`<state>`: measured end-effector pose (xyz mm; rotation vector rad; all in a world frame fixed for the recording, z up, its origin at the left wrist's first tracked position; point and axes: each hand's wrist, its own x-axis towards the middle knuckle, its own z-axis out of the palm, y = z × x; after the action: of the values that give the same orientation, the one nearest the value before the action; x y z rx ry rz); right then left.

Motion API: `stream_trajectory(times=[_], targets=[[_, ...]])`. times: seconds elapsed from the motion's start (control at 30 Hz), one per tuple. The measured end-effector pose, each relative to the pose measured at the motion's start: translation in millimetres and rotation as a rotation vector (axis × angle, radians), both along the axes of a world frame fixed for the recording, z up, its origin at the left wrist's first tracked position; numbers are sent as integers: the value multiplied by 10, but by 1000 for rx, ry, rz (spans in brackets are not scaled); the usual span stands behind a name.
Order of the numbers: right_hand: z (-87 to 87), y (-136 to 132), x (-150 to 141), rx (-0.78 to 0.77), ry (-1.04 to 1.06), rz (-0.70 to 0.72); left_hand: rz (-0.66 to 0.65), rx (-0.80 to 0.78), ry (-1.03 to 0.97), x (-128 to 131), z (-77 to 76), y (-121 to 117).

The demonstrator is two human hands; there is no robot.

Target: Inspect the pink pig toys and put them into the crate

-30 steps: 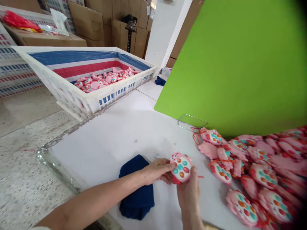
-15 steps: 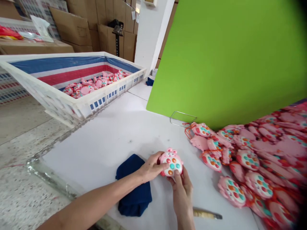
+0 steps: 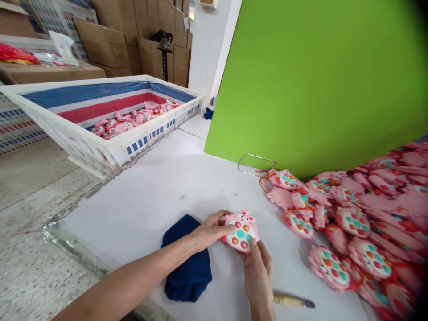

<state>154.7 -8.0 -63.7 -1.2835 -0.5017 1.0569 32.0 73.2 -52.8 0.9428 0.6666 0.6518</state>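
Observation:
Both hands hold one pink toy, shaped like a bunny, with a white face plate and several round red, orange and teal buttons. My left hand grips its left side, the thumb lying on the front. From the lower right, my right hand holds it, its thumb at a lower button and the fingers behind. The toy's back is hidden. Under my left forearm a dark blue cloth lies crumpled on the white table. Beside my right wrist lies a tool with a wooden handle.
A pile of similar pink toys covers the table's right side, below a green board. A thin wire frame stands at the board's foot. Back left, a white plastic crate holds more toys. Cardboard boxes are stacked behind.
The toy has turned slightly clockwise and shifted a little to the right and down. Both hands remain on it, and my right hand has moved slightly right. The view has shifted a little.

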Motion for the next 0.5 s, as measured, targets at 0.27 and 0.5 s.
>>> stream_trajectory(times=[0.27, 0.5], targets=[[-124, -27, 58, -6, -169, -33, -39, 40, 3, 9, -52, 10], [-48, -35, 43, -51, -262, 20, -54, 89, -9, -7, -31, -5]])
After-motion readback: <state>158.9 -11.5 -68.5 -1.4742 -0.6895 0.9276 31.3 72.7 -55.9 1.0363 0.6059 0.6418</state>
